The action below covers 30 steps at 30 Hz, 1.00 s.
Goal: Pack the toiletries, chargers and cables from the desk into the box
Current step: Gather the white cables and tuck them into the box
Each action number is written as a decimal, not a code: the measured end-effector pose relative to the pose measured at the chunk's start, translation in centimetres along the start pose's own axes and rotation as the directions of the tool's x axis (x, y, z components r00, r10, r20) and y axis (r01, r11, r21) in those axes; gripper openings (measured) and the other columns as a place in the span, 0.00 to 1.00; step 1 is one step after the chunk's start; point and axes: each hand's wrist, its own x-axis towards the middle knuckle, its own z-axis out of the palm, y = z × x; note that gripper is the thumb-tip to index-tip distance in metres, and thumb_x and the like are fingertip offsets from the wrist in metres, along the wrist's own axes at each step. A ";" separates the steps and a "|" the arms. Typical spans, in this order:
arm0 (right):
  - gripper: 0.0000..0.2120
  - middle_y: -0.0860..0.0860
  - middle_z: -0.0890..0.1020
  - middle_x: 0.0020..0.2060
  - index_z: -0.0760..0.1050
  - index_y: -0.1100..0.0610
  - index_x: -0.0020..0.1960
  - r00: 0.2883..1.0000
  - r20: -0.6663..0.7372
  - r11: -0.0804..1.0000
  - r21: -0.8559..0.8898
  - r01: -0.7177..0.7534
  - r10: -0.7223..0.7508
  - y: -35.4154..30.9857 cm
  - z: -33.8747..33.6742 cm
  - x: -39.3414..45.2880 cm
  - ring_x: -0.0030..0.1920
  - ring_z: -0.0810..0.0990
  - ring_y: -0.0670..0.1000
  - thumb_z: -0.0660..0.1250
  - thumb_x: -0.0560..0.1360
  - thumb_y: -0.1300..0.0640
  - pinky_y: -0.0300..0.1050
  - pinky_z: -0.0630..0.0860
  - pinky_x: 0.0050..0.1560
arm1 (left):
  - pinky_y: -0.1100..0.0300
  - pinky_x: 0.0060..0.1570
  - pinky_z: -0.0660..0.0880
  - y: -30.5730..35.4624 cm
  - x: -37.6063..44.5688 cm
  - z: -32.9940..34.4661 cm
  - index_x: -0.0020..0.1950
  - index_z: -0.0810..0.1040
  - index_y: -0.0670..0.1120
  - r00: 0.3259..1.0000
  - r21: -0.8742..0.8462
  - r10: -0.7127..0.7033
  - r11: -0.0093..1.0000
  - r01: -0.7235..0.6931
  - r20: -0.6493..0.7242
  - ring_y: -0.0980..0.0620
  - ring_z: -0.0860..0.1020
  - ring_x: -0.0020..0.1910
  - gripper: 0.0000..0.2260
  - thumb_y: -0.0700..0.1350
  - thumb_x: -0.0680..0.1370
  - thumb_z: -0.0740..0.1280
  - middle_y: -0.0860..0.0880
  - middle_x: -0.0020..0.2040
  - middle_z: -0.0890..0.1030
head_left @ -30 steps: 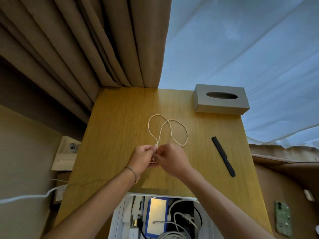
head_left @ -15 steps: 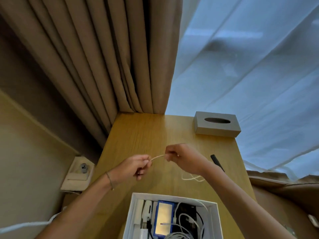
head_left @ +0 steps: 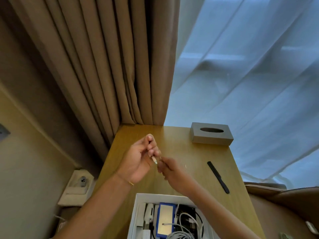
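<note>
Above the wooden bench (head_left: 195,163), both hands meet in mid-air, raised off the surface. The left hand (head_left: 139,159) is turned palm toward the camera, its fingers (head_left: 152,149) curled and pinching the white plug end of a thin cable (head_left: 154,159) between thumb and fingertips; the plug pokes out slantwise just below them. The right hand (head_left: 170,168) sits just beside it, motion-blurred, its fingers bent in toward the same spot, so they appear closed on the cable, though the blur hides the exact hold. The rest of the cable is not clearly visible; only a faint pale speck shows on the bench to the right of the right hand.

At the near edge of the bench stands the white box (head_left: 136,213), open at the top. Inside it lie a blue-framed flat device (head_left: 165,219) near the middle, a white stick-shaped item (head_left: 148,213) to its left, and a tangle of white and black cables (head_left: 188,221) to its right.

A black comb (head_left: 218,177) lies diagonally on the bench near its right edge, well apart from the hands. A grey tissue box (head_left: 211,134) sits at the far right corner. Brown curtains (head_left: 107,66) hang behind the bench on the left, and a sheer white curtain (head_left: 250,75) on the right. A wall socket (head_left: 82,181) sits low on the left.
</note>
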 end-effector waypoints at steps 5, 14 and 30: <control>0.13 0.45 0.76 0.35 0.75 0.53 0.47 0.981 0.190 0.966 -0.250 0.074 -0.026 -1.6 0.7 -3.3 0.35 0.73 0.45 0.56 0.85 0.53 0.45 0.74 0.43 | 0.55 0.58 0.79 -0.7 0.5 -1.5 0.50 0.72 0.36 0.923 0.715 0.383 0.655 -0.243 -0.038 0.56 0.84 0.51 0.12 0.40 0.86 0.54 0.46 0.53 0.86; 0.15 0.48 0.77 0.32 0.73 0.43 0.38 0.984 0.043 0.952 -0.250 0.178 -0.173 -2.8 -8.2 -4.3 0.32 0.73 0.41 0.61 0.83 0.51 0.33 0.71 0.37 | 0.55 0.39 0.77 -3.8 -3.6 -3.1 0.44 0.75 0.37 0.931 0.765 -0.216 0.637 -0.094 0.294 0.47 0.64 0.29 0.16 0.46 0.84 0.57 0.35 0.30 0.65; 0.11 0.45 0.76 0.35 0.73 0.49 0.45 0.973 0.214 0.980 -0.195 -0.049 0.091 -0.2 1.2 -6.8 0.35 0.76 0.45 0.57 0.85 0.52 0.45 0.76 0.41 | 0.49 0.66 0.71 -6.4 -3.3 -2.4 0.51 0.74 0.39 0.966 0.851 0.256 0.496 -0.172 0.046 0.50 0.81 0.57 0.13 0.43 0.86 0.53 0.50 0.55 0.86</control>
